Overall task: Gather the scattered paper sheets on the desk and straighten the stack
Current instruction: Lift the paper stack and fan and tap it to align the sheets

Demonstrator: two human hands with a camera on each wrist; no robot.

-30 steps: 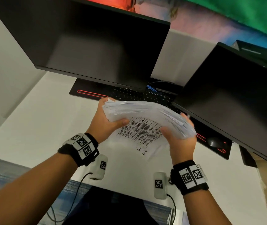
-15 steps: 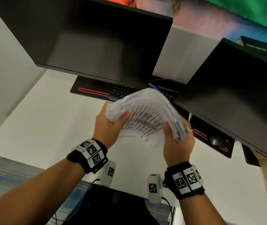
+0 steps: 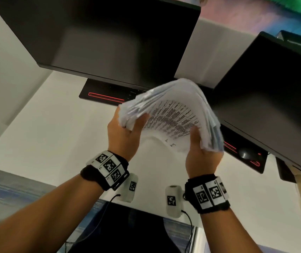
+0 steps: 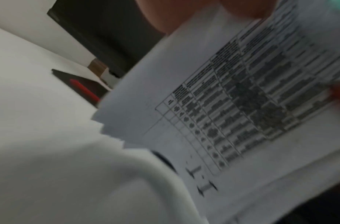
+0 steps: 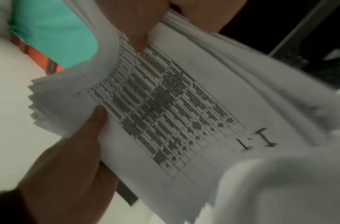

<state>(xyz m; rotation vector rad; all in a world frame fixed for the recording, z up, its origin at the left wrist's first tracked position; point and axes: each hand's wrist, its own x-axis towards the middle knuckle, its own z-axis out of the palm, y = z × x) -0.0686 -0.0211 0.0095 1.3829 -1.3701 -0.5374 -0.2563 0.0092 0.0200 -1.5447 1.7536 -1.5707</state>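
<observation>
1. Paper stack (image 3: 173, 114): held in the air above the white desk (image 3: 41, 125), in front of two dark monitors, bowed upward into an arch between both hands.
2. Left hand (image 3: 126, 136): grips the stack's left end, thumb curled over the near face, fingers behind the sheets.
3. Right hand (image 3: 200, 154): grips the stack's right end, thumb pressed on the printed face, fingers wrapped round the far side.
4. Sheet facing the person carries a printed table with dark rows; below it, large characters reading "1.1" as seen from the right wrist.
5. Edges: uneven. The right wrist view shows sheet corners stepped in a sawtooth at the left end (image 5: 37, 106).
6. Surroundings: black keyboard with a red light strip (image 3: 105, 96) lies on the desk beyond the stack, partly under the left monitor (image 3: 109, 39). Right monitor (image 3: 270, 99) stands just beside the stack's right end.
7. Both wrist views are blurred.
</observation>
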